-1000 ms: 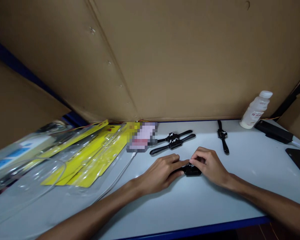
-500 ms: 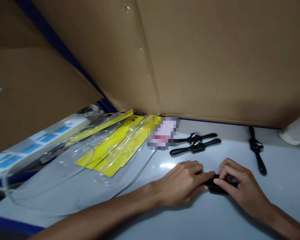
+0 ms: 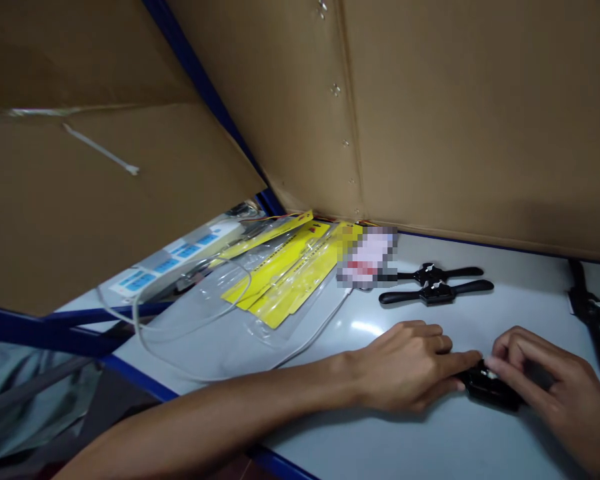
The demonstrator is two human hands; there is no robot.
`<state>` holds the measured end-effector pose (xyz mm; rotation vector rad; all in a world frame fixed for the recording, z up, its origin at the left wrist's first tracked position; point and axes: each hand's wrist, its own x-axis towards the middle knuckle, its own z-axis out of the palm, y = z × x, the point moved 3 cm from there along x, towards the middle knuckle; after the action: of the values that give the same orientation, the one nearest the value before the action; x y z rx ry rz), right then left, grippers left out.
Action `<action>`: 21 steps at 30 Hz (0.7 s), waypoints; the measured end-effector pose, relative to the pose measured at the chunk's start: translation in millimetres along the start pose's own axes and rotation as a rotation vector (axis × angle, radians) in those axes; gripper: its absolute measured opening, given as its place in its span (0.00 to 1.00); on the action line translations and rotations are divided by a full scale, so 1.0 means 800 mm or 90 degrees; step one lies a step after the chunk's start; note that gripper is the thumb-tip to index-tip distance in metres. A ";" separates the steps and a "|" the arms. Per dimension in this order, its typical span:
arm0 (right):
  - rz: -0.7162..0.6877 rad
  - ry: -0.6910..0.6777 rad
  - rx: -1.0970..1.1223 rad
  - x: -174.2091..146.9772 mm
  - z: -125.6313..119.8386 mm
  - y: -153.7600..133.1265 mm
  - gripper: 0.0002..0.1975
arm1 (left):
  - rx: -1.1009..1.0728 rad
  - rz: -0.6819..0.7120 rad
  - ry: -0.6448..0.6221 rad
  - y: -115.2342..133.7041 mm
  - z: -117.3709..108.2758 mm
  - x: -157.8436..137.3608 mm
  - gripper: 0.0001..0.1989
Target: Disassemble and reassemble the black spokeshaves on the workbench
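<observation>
A black spokeshave (image 3: 490,395) lies on the grey-white table between my hands, partly covered by them. My left hand (image 3: 413,367) grips its left handle, with the index finger stretched along the top near the body. At its middle, the thumb and fingers of my right hand (image 3: 555,380) are pinched together over a small shiny metal part; exactly what they grip is hidden. Beyond my hands, two more black spokeshaves lie side by side, a nearer one (image 3: 437,295) and a farther one (image 3: 429,272). Another spokeshave (image 3: 591,308) rests at the right edge.
Yellow cards in clear plastic packaging (image 3: 285,280) lie on the left of the table. A blurred-out phone-like object (image 3: 367,257) sits beside them, with a white cable (image 3: 320,327) running from it. A white power strip (image 3: 180,257) is farther left. Cardboard walls (image 3: 480,120) stand behind.
My view has swung left, so everything sits farther right in the picture. Both hands stay on the same spokeshave, and a small shiny part now shows by my right fingertips.
</observation>
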<state>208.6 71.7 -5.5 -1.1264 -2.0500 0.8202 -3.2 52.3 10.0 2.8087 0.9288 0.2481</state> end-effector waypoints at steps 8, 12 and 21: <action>-0.003 -0.029 -0.026 0.001 0.005 0.003 0.17 | 0.016 0.011 0.020 0.002 0.000 0.001 0.21; 0.015 -0.033 -0.049 0.001 0.002 0.006 0.18 | 0.022 0.017 0.036 0.002 0.002 0.001 0.21; -0.182 -0.067 -0.114 -0.011 0.000 0.006 0.05 | 0.041 0.021 0.034 0.004 0.002 0.003 0.21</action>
<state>214.5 66.3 -10.9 -0.8664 -2.3420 0.5736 0.9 51.5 9.3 2.8919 0.9172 0.3039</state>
